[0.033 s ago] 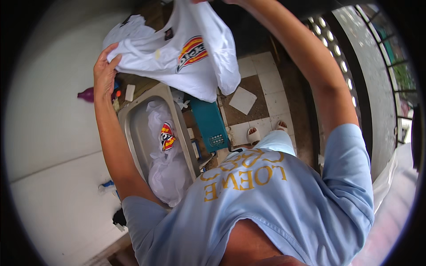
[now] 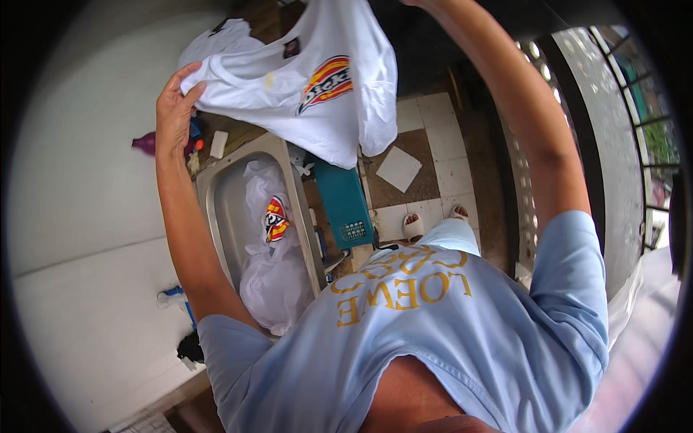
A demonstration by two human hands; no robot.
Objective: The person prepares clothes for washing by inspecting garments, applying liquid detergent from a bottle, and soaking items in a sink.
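A white T-shirt (image 2: 289, 79) hangs spread out at the top of the view, with a dark neck label and a red, yellow and black print. Its left edge is pinched between the thumb and fingers of my left hand (image 2: 177, 108). My right arm (image 2: 516, 101) reaches up past the upper edge, so the right hand and what it holds are out of sight. Below the shirt, a steel sink (image 2: 303, 216) holds a bunched, wet-looking white garment (image 2: 274, 289) with a similar print. Another white cloth (image 2: 220, 43) lies behind my left hand.
Left of the sink is a white wall (image 2: 86, 180). A purple object (image 2: 144, 143) and a white block (image 2: 219, 144) lie beyond the sink. To its right stands a teal panel (image 2: 339, 198), with floor tiles (image 2: 455, 173) farther right. A barred window (image 2: 642, 130) is at the far right.
The shirt and both arms have shifted slightly right in view. My right hand, partly visible at the upper edge before, has passed out of the picture.
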